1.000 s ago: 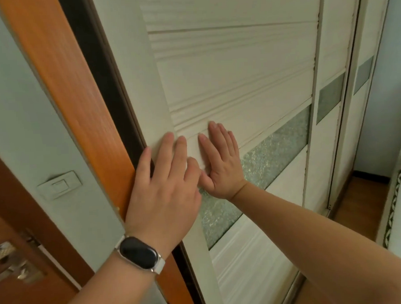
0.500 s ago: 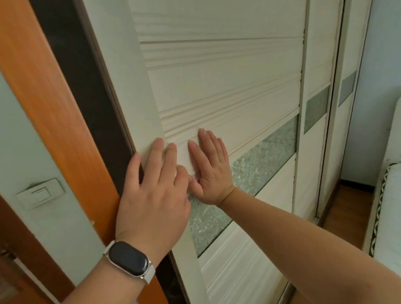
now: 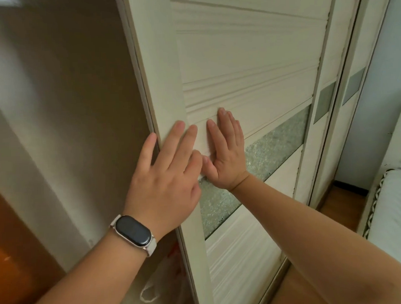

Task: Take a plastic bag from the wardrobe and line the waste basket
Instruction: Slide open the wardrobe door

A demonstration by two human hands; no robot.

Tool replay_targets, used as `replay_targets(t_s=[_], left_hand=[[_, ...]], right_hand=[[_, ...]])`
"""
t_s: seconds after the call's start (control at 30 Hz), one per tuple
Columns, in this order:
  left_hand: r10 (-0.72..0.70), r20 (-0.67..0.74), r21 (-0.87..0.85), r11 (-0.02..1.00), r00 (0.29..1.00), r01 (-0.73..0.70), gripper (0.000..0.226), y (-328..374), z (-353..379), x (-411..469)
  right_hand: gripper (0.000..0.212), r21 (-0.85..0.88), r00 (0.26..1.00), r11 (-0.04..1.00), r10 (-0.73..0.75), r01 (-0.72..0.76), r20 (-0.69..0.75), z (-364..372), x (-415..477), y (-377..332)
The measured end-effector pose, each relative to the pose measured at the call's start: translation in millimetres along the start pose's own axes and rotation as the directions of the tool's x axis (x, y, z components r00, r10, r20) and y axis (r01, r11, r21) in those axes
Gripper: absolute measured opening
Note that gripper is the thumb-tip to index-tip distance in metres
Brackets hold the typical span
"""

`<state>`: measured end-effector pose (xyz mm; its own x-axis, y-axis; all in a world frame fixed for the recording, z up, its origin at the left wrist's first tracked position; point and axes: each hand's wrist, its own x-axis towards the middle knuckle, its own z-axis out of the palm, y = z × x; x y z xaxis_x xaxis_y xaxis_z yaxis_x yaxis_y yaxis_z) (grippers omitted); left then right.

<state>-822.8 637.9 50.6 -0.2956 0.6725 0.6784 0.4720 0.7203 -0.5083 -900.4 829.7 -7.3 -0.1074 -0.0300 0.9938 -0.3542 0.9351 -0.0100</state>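
Wardrobe shown open wide left of the door edge, bag glimpsed low inside, left hand and right hand laid flat on the door, fingers straight, nothing gripped

Three sliding doors: the near cream ridged wooden sliding wardrobe door and two matching doors to its right. Three frosted glass bands, one per door. Two hands flat on the near door: left hand and right hand. One dark oval white-strapped wristwatch. One white plastic bag with red print, left of that door.
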Motion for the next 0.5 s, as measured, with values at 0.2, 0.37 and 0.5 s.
replay_targets(t_s=[0.2,0.37,0.5], left_hand=[[0.041,-0.145,-0.013,0.999,0.989,-0.044,0.029,21.9,36.9,40.1],[0.069,-0.243,-0.03,0.996,0.968,-0.078,0.027,39.1,63.4,71.2],[0.071,-0.287,-0.067,0.993,0.955,-0.094,0.024,54.7,82.6,94.9]], right_hand=[[0.066,0.017,1.0,1.0,-0.009,0.009,-0.009,-2.4,0.7,53.0],[0.065,0.01,1.0,1.0,-0.002,0.002,-0.017,-3.6,1.8,92.8],[0.066,0.004,1.0,1.0,-0.003,0.003,-0.009,-5.6,1.7,121.8]])
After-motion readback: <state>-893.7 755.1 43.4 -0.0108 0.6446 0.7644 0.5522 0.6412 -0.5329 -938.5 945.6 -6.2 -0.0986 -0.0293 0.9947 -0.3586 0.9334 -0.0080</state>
